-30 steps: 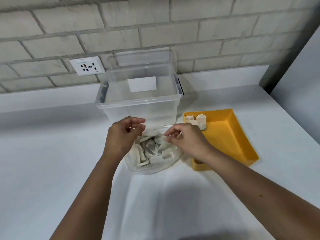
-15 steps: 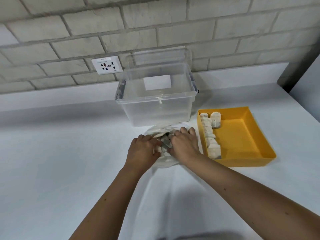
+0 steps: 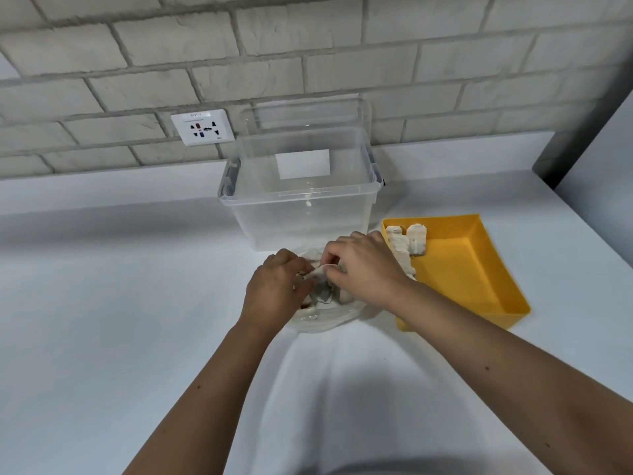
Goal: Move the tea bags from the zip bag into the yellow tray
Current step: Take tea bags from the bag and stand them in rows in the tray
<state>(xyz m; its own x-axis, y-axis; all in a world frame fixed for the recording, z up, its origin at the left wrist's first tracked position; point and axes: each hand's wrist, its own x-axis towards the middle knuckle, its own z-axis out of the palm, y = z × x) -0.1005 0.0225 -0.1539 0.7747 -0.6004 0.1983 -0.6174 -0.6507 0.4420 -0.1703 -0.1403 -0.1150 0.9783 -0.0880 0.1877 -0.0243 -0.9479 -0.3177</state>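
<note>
Seen from the head camera, I read this left to right: a wall socket (image 3: 202, 127) at 11 o'clock from the work, a clear plastic box (image 3: 301, 214) standing open at 12 o'clock, and just in front of it the zip bag (image 3: 325, 320) slumped on the white table (image 3: 102, 303). The left hand (image 3: 277, 293) has its fingers curled at the bag's mouth, gripping what I take to be its rim, though the plastic is too clear to be sure. Between the hands sits one tea bag (image 3: 317, 273), pinched narrowly between thumb and forefinger of the right hand (image 3: 363, 269) just above the loose tea bags (image 3: 322, 296) left in the pouch. Its long axis runs from about 8 o'clock to 2 o'clock, nearly flat, with the 8 o'clock end pointing at the left hand. At 3 o'clock, just beside the pouch, the yellow tray (image 3: 479, 269) holds a row of bags (image 3: 407, 241) along its left wall, the rest of its floor bare. My worry is the lift: strings or tags could snag and drag neighbours out onto the table. The soft pouch could also tip if the left hand eases off, and a careless drop over the tray wall could knock that row askew.
</note>
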